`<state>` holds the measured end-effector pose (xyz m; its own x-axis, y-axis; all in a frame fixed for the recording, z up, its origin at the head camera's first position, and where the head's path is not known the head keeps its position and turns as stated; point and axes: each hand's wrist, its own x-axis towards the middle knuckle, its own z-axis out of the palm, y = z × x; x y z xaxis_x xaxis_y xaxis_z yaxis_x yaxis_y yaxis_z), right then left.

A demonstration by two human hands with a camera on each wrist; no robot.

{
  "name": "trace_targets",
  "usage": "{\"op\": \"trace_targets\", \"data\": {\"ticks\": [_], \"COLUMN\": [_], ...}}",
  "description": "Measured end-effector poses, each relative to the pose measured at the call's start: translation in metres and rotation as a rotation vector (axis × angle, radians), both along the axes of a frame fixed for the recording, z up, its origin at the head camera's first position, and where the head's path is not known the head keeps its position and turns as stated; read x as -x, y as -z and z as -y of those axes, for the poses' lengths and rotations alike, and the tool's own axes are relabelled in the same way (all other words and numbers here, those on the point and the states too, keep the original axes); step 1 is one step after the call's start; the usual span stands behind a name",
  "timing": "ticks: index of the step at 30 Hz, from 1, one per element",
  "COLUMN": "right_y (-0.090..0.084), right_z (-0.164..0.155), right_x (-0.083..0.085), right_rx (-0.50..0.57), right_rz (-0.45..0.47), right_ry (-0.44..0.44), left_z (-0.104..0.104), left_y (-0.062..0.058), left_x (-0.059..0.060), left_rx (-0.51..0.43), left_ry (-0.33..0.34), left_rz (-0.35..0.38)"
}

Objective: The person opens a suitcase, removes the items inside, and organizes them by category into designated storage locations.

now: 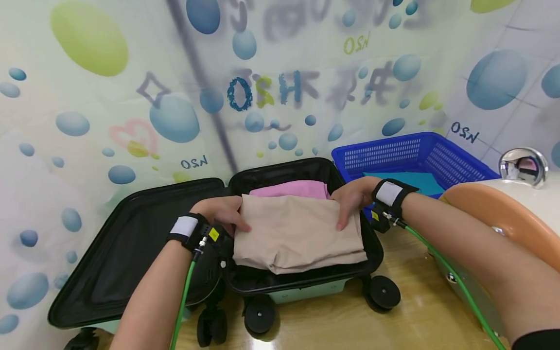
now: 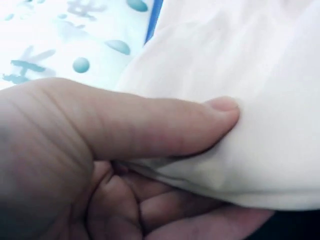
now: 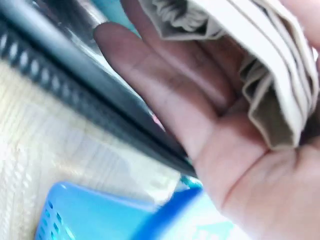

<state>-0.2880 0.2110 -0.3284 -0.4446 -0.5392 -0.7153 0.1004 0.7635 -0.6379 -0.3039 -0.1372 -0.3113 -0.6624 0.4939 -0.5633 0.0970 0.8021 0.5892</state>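
A folded beige garment [image 1: 297,233] lies level over the right half of an open suitcase [image 1: 280,169]. My left hand [image 1: 220,211] grips its left side; in the left wrist view the thumb [image 2: 200,122] presses on top and the fingers are underneath. On the opposite side my right hand [image 1: 356,194] holds the garment, thumb on top. The right wrist view shows the stacked folds of the beige garment [image 3: 270,50] between that thumb side and the fingers beneath, with a gathered edge. Behind it, a folded pink cloth [image 1: 290,188] sits in the suitcase, partly covered.
The suitcase's black-lined other half [image 1: 153,253] lies open at left. A blue perforated basket [image 1: 380,151] with a teal cloth [image 1: 424,181] stands at back right. At the right edge is an orange and white basin-like fixture [image 1: 485,197] with a chrome knob [image 1: 523,166]. A patterned curtain hangs behind.
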Motion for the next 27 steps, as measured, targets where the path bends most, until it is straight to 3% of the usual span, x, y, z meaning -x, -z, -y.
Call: {"op": "trace_targets", "data": {"ticks": [7, 14, 21, 27], "right_y": [-0.024, -0.083, -0.132, -0.145], "right_z": [-0.015, -0.038, -0.072, -0.099], "right_x": [0.013, 0.024, 0.031, 0.031], "right_rx": [0.002, -0.048, -0.012, -0.101], "right_rz": [-0.003, -0.091, -0.212, -0.385], "right_ry": [0.056, 0.089, 0.208, 0.345], "left_z": [0.006, -0.004, -0.042, -0.086], "left_y": [-0.003, -0.013, -0.023, -0.016], "left_x": [0.001, 0.006, 0.009, 0.007], "left_rx": [-0.175, -0.441, -0.628, -0.758], "left_ry": [-0.060, -0.124, -0.362, -0.491], "left_rz": [0.007, -0.034, -0.181, -0.230]}}
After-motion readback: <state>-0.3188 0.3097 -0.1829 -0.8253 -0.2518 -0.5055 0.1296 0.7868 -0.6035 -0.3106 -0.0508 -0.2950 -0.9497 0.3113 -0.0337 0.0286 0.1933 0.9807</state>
